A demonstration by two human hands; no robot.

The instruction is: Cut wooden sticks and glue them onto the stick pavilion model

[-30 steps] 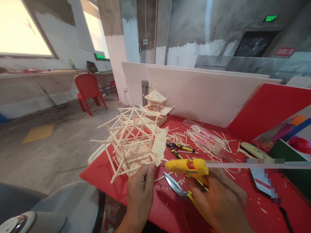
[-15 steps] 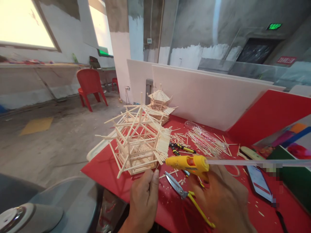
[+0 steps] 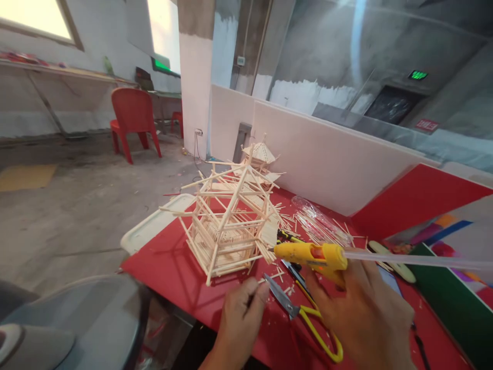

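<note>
"Left hand (image 3: 241, 313) has drawn away from the corner of the stick pavilion (image 3: 233, 198) since the earlier frame; it's down by the tip of the scissors (image 3: 284, 300) now. Where's the pavilion itself?"

"Upright on the red table (image 3: 162, 264), near the front edge, probably so its open side can be reached easily. A second pavilion (image 3: 262, 153) is behind it, towards the white boards."

"Is that left hand holding anything?"

"Thumb and forefinger are close together, but they overlap a loose stick on the table, so I can't tell whether anything is pinched between them."

"And the right hand (image 3: 364, 311)?"

"Wrapped round the grip of the yellow glue gun (image 3: 316, 256). The barrel lies nearly level, I'd guess to bring the nozzle in from the side, just beside the outer end of the eave panel (image 3: 270, 231), without knocking the frame."

"What about the rod out the back?"

"Glue stick (image 3: 408, 259). It trails off to the right, well clear of the pavilion. Below the gun, the scissors lie handles towards the person, which makes them handy to grab."
</note>
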